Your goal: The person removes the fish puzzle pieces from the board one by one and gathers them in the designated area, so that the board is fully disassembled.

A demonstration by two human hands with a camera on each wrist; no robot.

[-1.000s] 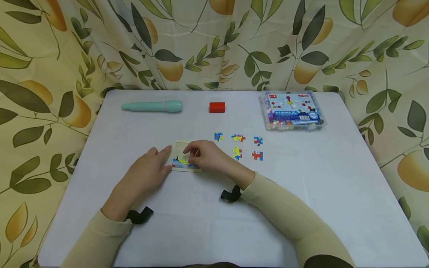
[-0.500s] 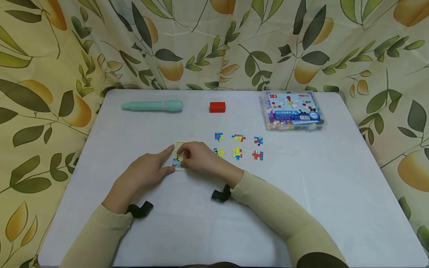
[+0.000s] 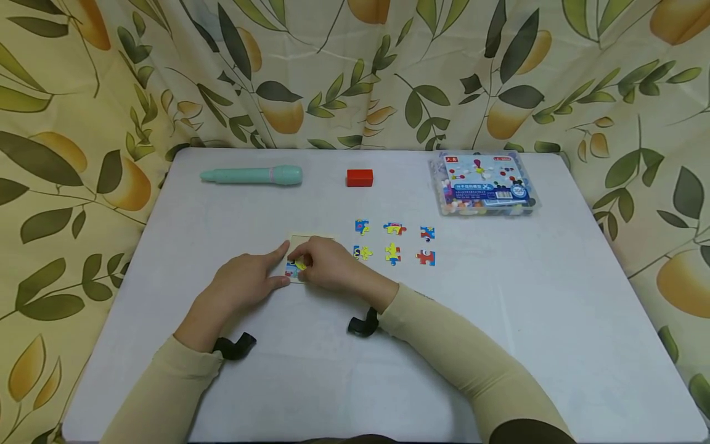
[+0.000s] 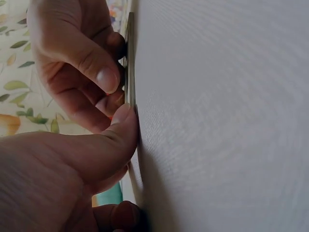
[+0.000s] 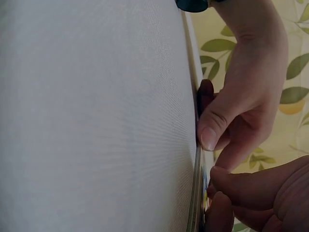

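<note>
A small shallow puzzle tray [image 3: 302, 236] lies on the white table, with a blue and yellow picture section [image 3: 291, 271] at its lower left. My left hand [image 3: 241, 280] rests against the tray's left side, forefinger near the top corner and thumb near the bottom one. In the left wrist view its thumb [image 4: 123, 118] touches the tray edge. Over the tray, my right hand [image 3: 333, 265] has thumb and forefinger bent together on a puzzle piece, mostly hidden by the fingers. The right hand covers much of the tray.
Several loose puzzle pieces [image 3: 392, 253] lie in two rows right of the tray. Farther back are a mint-green pen-shaped object [image 3: 249, 176], a red block [image 3: 359, 178] and a clear plastic box [image 3: 488, 185] of small colourful parts. A patterned curtain hangs behind.
My right hand has moved left and lower over the tray, bringing the piece down to it and uncovering a loose piece. The left hand has shifted slightly right along the tray edge.
</note>
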